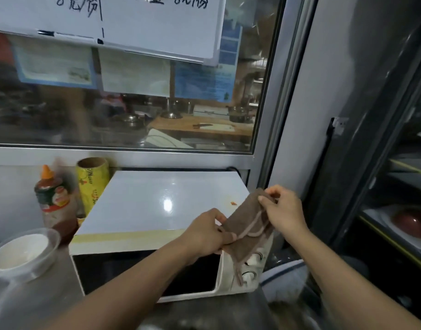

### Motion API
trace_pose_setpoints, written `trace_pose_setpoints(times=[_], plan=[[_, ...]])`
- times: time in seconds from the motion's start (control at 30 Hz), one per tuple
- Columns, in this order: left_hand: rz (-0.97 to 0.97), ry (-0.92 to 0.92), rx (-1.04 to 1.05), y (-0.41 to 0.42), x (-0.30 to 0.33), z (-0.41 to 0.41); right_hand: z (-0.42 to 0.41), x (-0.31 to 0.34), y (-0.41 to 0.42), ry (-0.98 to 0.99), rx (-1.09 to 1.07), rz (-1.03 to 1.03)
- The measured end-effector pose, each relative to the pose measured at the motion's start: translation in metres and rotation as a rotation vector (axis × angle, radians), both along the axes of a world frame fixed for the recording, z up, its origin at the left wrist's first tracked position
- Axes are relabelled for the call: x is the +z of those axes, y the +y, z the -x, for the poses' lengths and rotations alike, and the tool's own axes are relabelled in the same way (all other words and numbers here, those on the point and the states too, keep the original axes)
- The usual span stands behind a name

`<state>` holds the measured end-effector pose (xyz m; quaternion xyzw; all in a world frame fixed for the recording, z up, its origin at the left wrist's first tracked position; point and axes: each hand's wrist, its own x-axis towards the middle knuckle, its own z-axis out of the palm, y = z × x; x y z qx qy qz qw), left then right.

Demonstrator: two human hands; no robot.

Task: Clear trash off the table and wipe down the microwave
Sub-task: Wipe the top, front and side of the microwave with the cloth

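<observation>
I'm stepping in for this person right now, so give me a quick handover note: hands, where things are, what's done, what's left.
Left hand grips the lower end of the brown cloth; right hand pinches its upper edge. The cloth is held above the front right corner of the microwave.
A small orange stain sits on the microwave top near the cloth, so wiping looks unfinished.
A plastic bowl, sauce bottle and yellow roll stand to the left of the microwave.
Left: wipe the top and front, then clear any trash.
</observation>
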<state>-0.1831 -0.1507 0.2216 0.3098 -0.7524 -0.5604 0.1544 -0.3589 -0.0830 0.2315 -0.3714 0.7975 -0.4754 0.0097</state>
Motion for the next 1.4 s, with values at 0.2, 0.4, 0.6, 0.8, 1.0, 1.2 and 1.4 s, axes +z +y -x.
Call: trace_pose_setpoints(times=[0.2,0.4,0.6,0.8,1.0,1.2,1.4], plan=[[0.395,-0.237,0.062,-0.037,-0.005,0.032,0.046,-0.005,-0.059,0.077,0.103,-0.107],[0.695,-0.369,0.194,-0.084,-0.023,0.038,0.026,-0.039,-0.066,0.366,0.096,-0.227],[0.83,-0.572,0.308,-0.141,-0.037,0.045,0.014,-0.075,-0.075,0.432,0.178,-0.634],[0.884,-0.732,0.327,-0.212,-0.05,0.036,0.061,-0.081,-0.107,0.441,0.351,-0.633],[0.866,-0.795,0.289,-0.259,-0.051,0.052,0.106,-0.069,-0.178,0.366,0.399,-0.558],[0.876,-0.799,0.268,-0.268,-0.068,0.049,0.139,-0.07,-0.23,0.229,0.428,-0.394],[0.869,-0.8,0.28,-0.269,-0.068,0.049,0.156,-0.075,-0.247,0.456,0.467,-0.416]])
